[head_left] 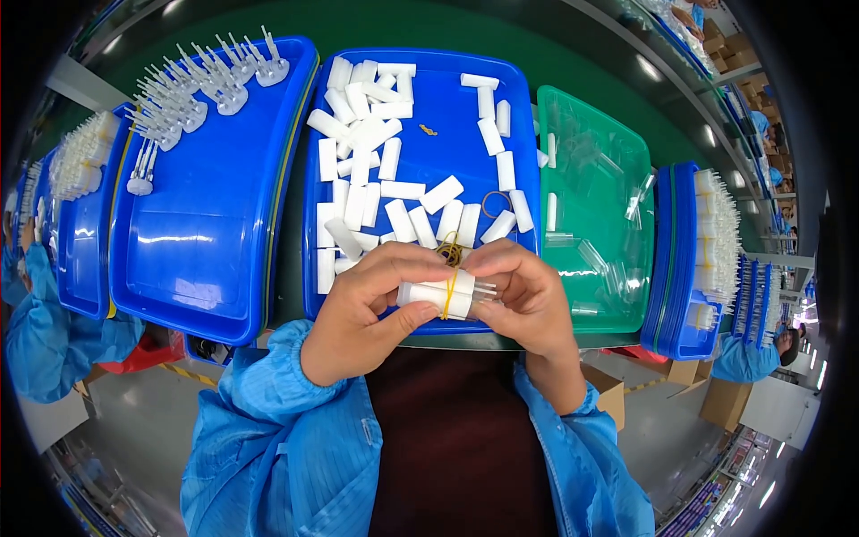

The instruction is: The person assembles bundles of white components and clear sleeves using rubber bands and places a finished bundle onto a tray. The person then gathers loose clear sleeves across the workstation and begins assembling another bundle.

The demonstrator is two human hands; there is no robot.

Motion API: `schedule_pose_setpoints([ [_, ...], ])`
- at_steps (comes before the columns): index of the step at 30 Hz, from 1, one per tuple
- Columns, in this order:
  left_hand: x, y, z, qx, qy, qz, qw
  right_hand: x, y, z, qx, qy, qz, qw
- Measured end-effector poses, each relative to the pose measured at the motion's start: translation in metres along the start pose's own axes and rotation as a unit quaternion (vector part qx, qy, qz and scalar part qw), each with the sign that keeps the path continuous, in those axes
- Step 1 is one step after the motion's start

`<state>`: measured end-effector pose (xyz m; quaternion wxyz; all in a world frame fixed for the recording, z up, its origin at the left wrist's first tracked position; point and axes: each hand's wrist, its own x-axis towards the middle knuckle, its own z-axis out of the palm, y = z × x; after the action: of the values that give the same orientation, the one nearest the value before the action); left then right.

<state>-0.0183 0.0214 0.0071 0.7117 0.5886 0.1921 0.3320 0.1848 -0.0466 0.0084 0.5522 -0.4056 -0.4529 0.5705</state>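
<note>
A bundle of short white cylinders (433,296) lies sideways between my two hands, with a yellow rubber band (452,288) around its middle. My left hand (365,302) is closed on its left end, thumb in front and fingers behind. At the other end, thin pale prongs (484,291) stick out toward my right hand (526,300), whose thumb and fingers pinch there. A small clump of dark yellow rubber bands (449,251) shows just above the fingertips; whether it hangs on a finger or rests on the tray I cannot tell. Beneath my hands is a blue tray (447,107) with many loose white cylinders (403,190).
Left, a stack of blue trays (192,268) carries pronged white pieces (228,94) standing upright. Right, a green tray (582,116) holds clear tubes (594,257). Beyond it, more stacked blue trays (673,268) bear packed pronged pieces (716,237). Co-workers in blue sleeves (54,331) sit at both sides.
</note>
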Motion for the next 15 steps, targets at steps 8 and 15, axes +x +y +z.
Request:
schedule_pose_setpoints([
  [8, -0.003, -0.004, 0.004, 0.001, 0.011, -0.004, 1.000, -0.007, -0.001, 0.002, 0.010, 0.027, 0.019, 0.999],
  [15, -0.003, -0.006, 0.007, 0.059, 0.024, 0.015, 0.998, -0.012, -0.001, 0.000, 0.022, 0.030, 0.020, 0.999],
])
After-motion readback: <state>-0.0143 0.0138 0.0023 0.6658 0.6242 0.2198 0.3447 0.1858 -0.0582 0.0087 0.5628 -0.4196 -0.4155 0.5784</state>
